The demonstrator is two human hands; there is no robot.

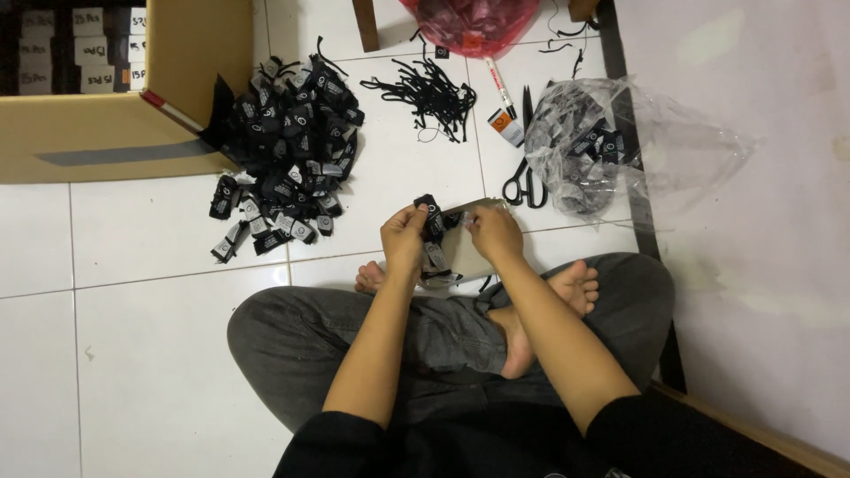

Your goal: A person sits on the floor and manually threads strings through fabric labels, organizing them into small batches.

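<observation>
Just right of the heap of black tags (288, 150) on the white floor (133, 265), the left hand (405, 237) and right hand (494, 232) are pinching a bundle of black tags (433, 232) between closed fingers; scissors (524, 181) are lying beyond, further right of the heap.

Looks like a home used as a small packing workplace, not a factory. White tiled floor (159, 265) serving as work surface, with bare feet and crossed legs directly on it. Open cardboard box (106, 115) at the upper left, filled with labelled black bundles. Big heap of small black tags (288, 146) beside the box, loose black strings (425, 93) further right. Black scissors (524, 181), a marker pen (498, 84) and a clear plastic bag (611, 146) lying near the wall. Red plastic bag (469, 22) at the top edge.
</observation>
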